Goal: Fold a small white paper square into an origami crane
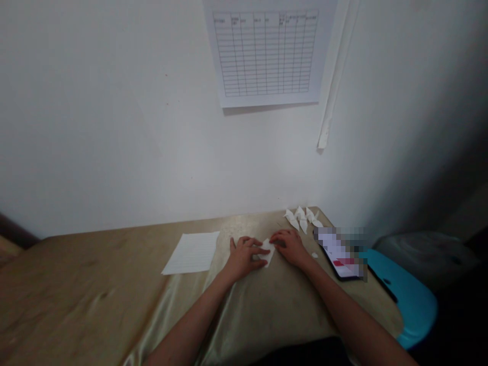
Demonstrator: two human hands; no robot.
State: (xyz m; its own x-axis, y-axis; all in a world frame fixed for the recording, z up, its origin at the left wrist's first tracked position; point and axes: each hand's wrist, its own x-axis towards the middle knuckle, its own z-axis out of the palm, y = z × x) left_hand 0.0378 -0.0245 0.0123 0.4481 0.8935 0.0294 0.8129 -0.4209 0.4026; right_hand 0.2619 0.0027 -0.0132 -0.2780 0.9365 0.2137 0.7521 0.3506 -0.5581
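A small piece of folded white paper (269, 254) lies on the cloth-covered table between my two hands. My left hand (244, 256) rests over its left side with the fingers spread, the thumb and fingertips touching the paper. At the upper right edge of the paper is my right hand (292, 246), its fingers bent and closed on that edge. Just beyond the right hand stand three folded white paper birds (302, 221). To the left of my left hand lies a flat sheet of lined paper (192, 252).
A phone (341, 259) with a lit screen lies right of my right hand, and a tiny paper scrap (314, 255) sits beside it. Past the table's right edge is a blue plastic seat (415, 300). The wall behind carries a printed chart (269, 61).
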